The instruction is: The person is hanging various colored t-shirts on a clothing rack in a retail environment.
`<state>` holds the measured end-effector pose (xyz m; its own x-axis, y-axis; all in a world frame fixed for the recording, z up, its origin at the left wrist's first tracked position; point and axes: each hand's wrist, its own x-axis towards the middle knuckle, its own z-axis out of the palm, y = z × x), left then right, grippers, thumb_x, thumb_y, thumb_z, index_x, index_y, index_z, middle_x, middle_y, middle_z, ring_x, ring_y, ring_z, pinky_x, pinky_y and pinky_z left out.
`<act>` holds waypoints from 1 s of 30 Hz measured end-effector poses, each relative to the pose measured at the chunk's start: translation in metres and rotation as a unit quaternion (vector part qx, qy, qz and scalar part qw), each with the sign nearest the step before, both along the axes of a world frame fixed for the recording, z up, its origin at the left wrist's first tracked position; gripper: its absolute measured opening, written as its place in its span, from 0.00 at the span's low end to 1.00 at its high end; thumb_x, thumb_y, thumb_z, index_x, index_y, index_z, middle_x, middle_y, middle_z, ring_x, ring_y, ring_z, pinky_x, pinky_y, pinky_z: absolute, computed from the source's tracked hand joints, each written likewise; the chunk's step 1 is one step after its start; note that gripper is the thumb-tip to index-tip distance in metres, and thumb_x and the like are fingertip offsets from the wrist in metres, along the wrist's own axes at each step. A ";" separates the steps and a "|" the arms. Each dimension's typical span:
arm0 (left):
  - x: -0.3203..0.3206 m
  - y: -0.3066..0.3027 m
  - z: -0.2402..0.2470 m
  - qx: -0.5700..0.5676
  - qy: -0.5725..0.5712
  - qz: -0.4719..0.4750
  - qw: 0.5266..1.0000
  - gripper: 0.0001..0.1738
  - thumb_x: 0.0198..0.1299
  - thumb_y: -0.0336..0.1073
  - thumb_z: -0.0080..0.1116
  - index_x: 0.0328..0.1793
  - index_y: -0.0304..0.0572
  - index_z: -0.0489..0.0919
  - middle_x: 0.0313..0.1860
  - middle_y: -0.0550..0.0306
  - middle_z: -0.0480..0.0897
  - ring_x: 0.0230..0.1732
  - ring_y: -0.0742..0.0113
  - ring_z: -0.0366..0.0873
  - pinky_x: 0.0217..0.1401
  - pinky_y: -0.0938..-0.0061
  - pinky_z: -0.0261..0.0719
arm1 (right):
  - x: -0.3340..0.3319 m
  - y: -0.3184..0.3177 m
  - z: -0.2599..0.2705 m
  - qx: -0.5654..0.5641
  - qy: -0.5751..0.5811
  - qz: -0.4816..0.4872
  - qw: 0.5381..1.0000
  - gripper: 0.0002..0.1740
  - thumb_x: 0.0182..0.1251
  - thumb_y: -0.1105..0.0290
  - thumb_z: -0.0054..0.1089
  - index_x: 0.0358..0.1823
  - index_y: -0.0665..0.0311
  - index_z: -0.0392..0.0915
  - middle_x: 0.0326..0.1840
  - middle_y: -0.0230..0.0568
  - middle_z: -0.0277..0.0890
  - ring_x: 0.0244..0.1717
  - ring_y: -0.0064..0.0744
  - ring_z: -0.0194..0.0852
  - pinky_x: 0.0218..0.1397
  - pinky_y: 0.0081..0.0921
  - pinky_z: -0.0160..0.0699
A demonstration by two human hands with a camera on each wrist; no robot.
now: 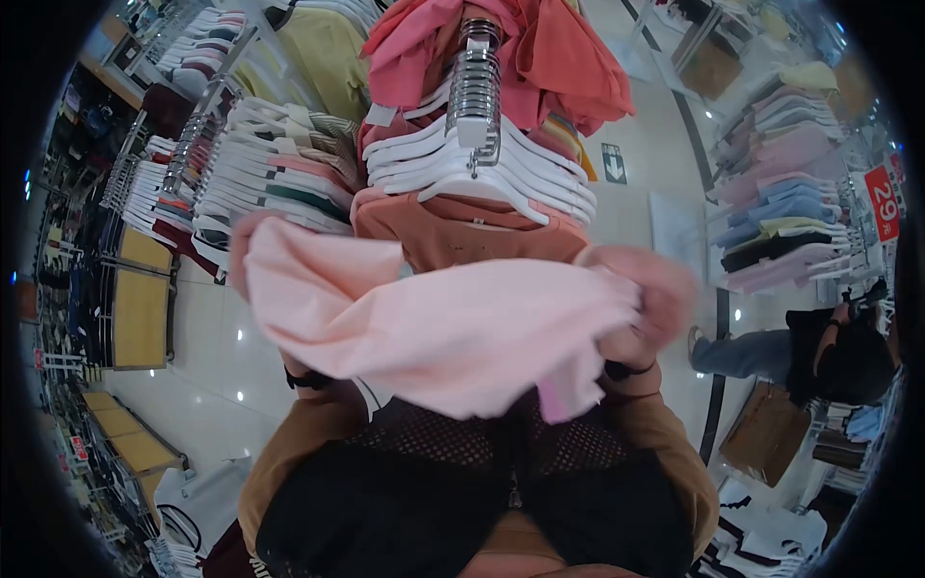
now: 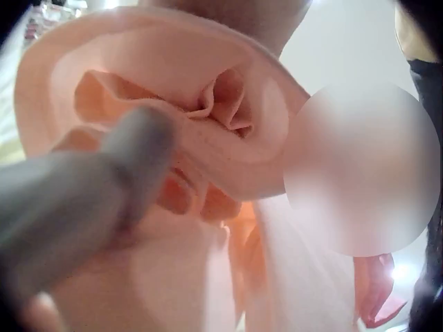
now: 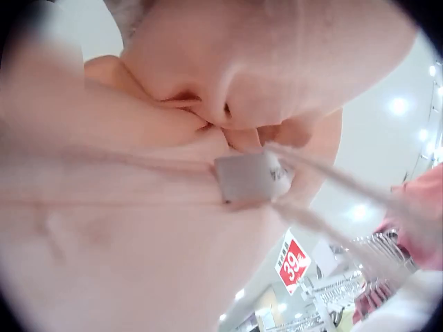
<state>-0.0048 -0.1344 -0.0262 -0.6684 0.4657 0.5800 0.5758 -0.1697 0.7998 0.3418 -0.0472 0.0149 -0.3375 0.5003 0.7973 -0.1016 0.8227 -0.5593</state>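
Note:
A light pink garment (image 1: 434,318) is stretched sideways between both hands, in front of the person's body. My left hand (image 1: 249,258) grips its left end. At the other end my right hand (image 1: 665,294), blurred, grips the gathered cloth. In the left wrist view a greyish finger (image 2: 135,162) lies across the garment's round, folded opening (image 2: 173,41). A small white label (image 3: 249,178) with dark print lies against the pink cloth in the right wrist view, and thin pale cords run off to its right.
Ahead, a rack holds several white hangers (image 1: 453,173), with a rust-brown top (image 1: 443,236) frontmost and red-pink clothes (image 1: 578,72) draped above. Clothes racks (image 1: 780,193) line both sides. A person in dark clothes (image 1: 848,352) stands at right. A red price sign (image 1: 881,202) hangs there.

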 end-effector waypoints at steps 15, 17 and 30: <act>0.072 0.010 -0.068 -0.217 -0.052 -0.482 0.847 0.45 0.55 0.35 0.76 0.78 0.34 0.67 0.66 0.49 0.81 0.64 0.58 0.81 0.70 0.64 0.76 | -0.092 0.028 -0.050 -0.464 -0.027 0.355 0.811 0.18 0.75 0.79 0.53 0.64 0.67 0.73 0.62 0.40 0.79 0.60 0.26 0.81 0.61 0.23 0.81; 0.073 0.012 -0.070 -0.198 -0.053 -0.486 0.850 0.42 0.59 0.36 0.73 0.78 0.34 0.67 0.68 0.48 0.80 0.66 0.58 0.80 0.71 0.64 0.75 | -0.084 0.035 -0.055 -0.506 0.030 0.400 0.764 0.34 0.72 0.78 0.56 0.79 0.66 0.58 0.74 0.48 0.72 0.71 0.32 0.75 0.68 0.29 0.78; 0.094 0.026 -0.065 -0.247 -0.193 -0.401 0.861 0.32 0.76 0.43 0.53 0.79 0.29 0.66 0.71 0.48 0.77 0.69 0.63 0.75 0.73 0.68 0.71 | -0.037 0.009 -0.104 -0.426 -0.068 0.302 0.850 0.60 0.62 0.74 0.72 0.88 0.62 0.39 0.89 0.43 0.46 0.87 0.34 0.46 0.86 0.37 0.52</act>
